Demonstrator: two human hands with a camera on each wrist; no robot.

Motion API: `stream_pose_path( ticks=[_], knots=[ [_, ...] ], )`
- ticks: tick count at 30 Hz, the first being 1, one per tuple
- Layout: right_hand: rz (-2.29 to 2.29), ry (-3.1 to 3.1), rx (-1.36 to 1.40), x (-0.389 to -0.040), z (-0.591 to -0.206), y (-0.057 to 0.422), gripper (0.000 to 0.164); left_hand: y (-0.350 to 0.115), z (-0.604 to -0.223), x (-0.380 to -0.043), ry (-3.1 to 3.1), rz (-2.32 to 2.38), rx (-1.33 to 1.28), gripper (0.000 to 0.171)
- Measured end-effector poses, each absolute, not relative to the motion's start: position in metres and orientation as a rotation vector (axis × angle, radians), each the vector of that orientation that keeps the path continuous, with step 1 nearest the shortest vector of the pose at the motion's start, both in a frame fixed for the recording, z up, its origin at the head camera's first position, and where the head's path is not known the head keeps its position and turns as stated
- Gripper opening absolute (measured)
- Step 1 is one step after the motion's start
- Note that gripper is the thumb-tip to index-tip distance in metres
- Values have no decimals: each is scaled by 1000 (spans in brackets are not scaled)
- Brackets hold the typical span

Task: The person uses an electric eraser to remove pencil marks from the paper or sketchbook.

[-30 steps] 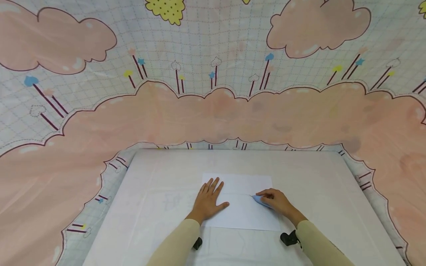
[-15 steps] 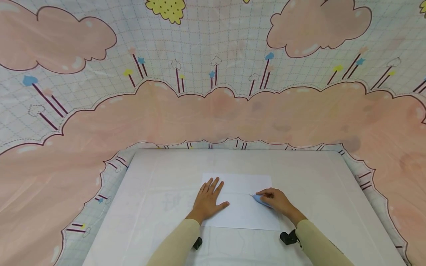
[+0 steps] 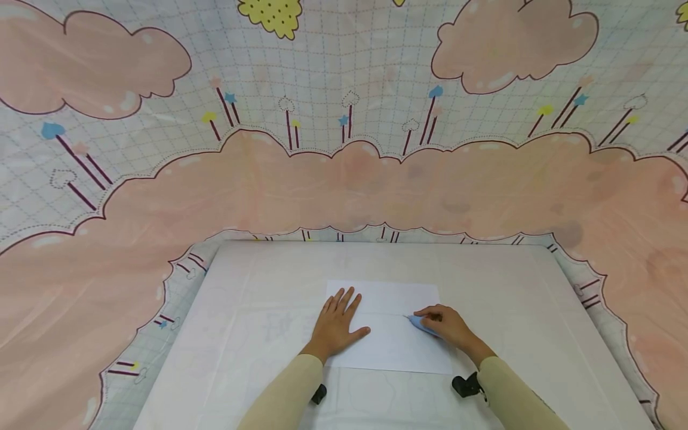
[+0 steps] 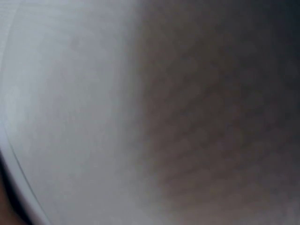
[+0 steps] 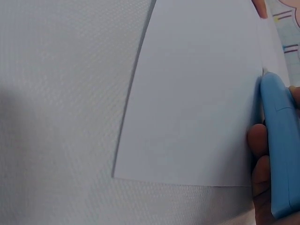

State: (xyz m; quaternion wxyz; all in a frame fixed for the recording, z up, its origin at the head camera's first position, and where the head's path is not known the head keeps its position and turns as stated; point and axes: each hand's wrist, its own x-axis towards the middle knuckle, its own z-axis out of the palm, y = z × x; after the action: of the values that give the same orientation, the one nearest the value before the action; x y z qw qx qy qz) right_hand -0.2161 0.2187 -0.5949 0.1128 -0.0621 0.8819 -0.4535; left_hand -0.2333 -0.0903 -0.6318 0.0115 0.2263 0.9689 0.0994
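Nothing has visibly moved since the earlier frames: left hand (image 3: pixel 335 327) lies spread on the white paper (image 3: pixel 392 352); right hand (image 3: pixel 450 327) grips the blue cutter (image 5: pixel 281 145) over its right part, near a faint line (image 3: pixel 376 313). Firm bracing and light, even pressure should help.

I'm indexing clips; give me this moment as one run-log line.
left hand: spread on white paper | right hand: holds blue tool, tip at paper | paper: flat on white tabletop
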Motion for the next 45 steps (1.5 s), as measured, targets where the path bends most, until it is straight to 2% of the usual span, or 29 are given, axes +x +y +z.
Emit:
stream_pose_path(
  ticks=[45],
  knots=[
    [-1200,2482,-310,-239,-582,229,23,-90,-629,-232,2998,296,700,85]
  ],
)
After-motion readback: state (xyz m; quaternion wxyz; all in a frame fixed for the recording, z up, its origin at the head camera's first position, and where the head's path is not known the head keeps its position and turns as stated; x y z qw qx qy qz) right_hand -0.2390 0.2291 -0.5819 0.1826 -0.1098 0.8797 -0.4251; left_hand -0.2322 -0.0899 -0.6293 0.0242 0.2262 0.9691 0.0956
